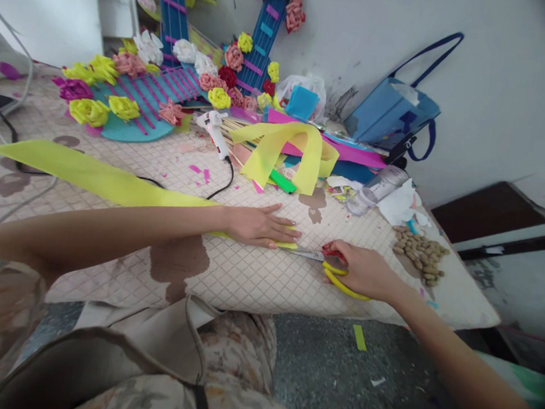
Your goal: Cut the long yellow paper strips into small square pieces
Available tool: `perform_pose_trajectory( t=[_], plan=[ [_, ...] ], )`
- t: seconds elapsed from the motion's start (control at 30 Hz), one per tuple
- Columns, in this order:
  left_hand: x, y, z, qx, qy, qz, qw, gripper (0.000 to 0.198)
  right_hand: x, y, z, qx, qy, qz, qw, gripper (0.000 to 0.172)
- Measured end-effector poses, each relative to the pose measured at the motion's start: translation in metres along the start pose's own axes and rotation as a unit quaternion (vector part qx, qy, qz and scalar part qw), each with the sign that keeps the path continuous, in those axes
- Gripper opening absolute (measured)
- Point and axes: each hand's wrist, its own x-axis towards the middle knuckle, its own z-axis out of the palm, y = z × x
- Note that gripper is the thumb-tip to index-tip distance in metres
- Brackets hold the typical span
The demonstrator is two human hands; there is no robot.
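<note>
Fingers of the right hand curl round the red and yellow handles of scissors, whose blades lie at the right end of a yellow paper strip on the table. The left hand lies flat on that strip, fingers extended and slightly parted. Its fingertips sit close to the blades, so a hasty snip could nick one; should the palm lift, the paper could skew.

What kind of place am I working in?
Probably a craft workspace: the table holds a glue gun and colorful artificial flowers, and your right hand holds scissors.
</note>
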Motion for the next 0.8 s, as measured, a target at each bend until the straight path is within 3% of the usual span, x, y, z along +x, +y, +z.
perform_pose_trajectory(
  t=[0.27, 0.5, 0.8],
  plan=[
    [-0.0003, 0.0001, -0.0002, 0.011, -0.002, 0.014, 1.0, 0.049, 0.0036, -0.0014, 0.0007, 0.016, -0.007, -0.021, 1.0, 0.043],
    [0.0004, 0.0018, -0.0019, -0.02, -0.006, -0.013, 1.0, 0.047, 0.0, 0.006, 0.0038, -0.019, 0.001, -0.015, 1.0, 0.038],
    [-0.0015, 0.0045, -0.0054, 0.017, -0.007, -0.005, 1.0, 0.051, -0.0054, 0.0004, 0.0003, 0.009, 0.003, -0.005, 1.0, 0.044]
  ],
)
